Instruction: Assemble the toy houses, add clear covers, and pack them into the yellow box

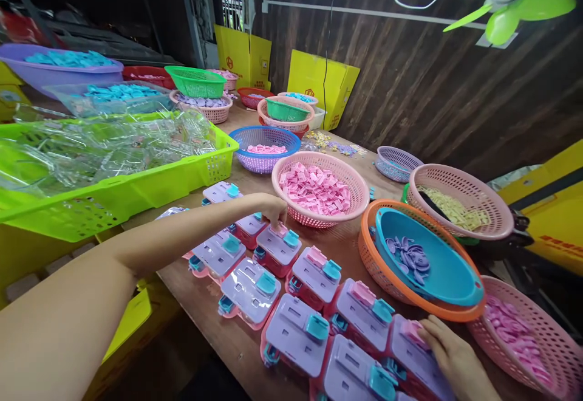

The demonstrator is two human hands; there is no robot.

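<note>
Rows of small boxes with purple lids, pink bases and turquoise tabs stand on the brown table. My left hand (274,209) reaches across to a box (279,248) in the far row. Its fingers are closed on a small pink plastic piece (281,229) at the lid's slot. At the lower right, my right hand (450,355) has its fingertips pressed together at another pink plastic piece (413,332) on a nearer box lid (412,358); its thumb is hidden. Other lids carry the same pink piece (363,292), while several near ones show bare slots.
A pink basket (359,203) of pink pieces stands behind the boxes. On the right are an orange basket (368,261) holding a turquoise bowl (437,279) and a pink basket (562,334). A lime crate (218,167) of clear plastic parts borders the left. A green fan (510,0) hangs overhead.
</note>
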